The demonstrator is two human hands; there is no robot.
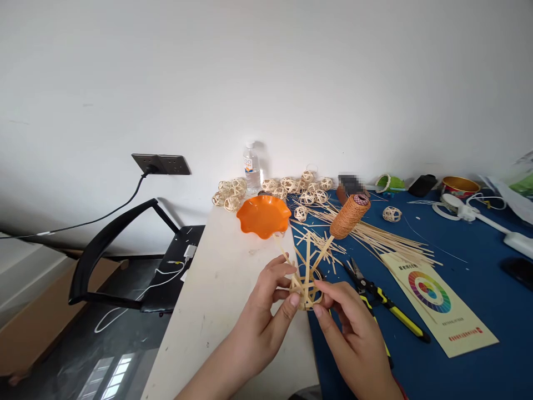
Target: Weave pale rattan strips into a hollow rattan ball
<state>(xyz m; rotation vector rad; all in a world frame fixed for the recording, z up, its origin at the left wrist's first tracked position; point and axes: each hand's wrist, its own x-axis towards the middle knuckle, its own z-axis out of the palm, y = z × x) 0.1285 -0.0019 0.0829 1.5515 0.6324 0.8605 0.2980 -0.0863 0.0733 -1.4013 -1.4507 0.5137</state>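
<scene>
Between my two hands is a partly woven ball of pale bamboo strips (pixel 307 290), with several long strip ends sticking up and outward from it. My left hand (pixel 272 303) grips the ball's left side, thumb at the front and fingers behind. At the right side, my right hand (pixel 347 322) pinches the weave between thumb and index finger. Beyond the ball lie short loose strips (pixel 322 247) on the blue mat. An orange scalloped dish (pixel 264 216) rests farther back on the white tabletop.
Yellow-black pliers (pixel 385 303) and a colour-wheel card (pixel 437 300) lie right of my hands. Behind are finished woven balls (pixel 307 197), a water bottle (pixel 251 166), a brown twine spool (pixel 350 216) and long strips (pixel 391 239). A black chair (pixel 166 289) stands left.
</scene>
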